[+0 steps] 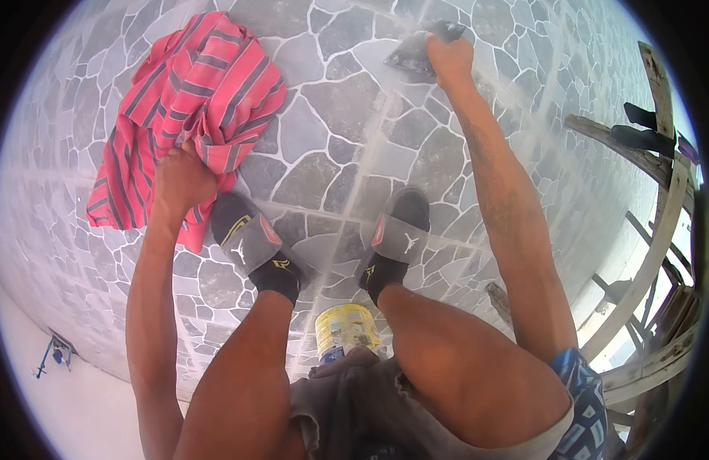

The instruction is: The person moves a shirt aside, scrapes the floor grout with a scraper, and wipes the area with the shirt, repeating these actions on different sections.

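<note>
My left hand (184, 178) is closed on a bunched red cloth with dark stripes (209, 84), which lies in folds on the floor at the upper left. Stretched far out to the upper right, my right hand (451, 61) is closed around a dark, flat piece (410, 58) against the floor. Its edges are blurred, and I cannot make out its kind. Under both hands is a grey stone-patterned floor (324, 111) with pale joint lines and whitish smears.
My feet in dark slides (251, 239) stand between the hands. Behind them, a yellow bucket (347, 326) is partly hidden beneath me. Wooden poles and boards (642, 284) lean along the right. A white wall (32, 360) with a small blue fitting (57, 354) is at lower left.
</note>
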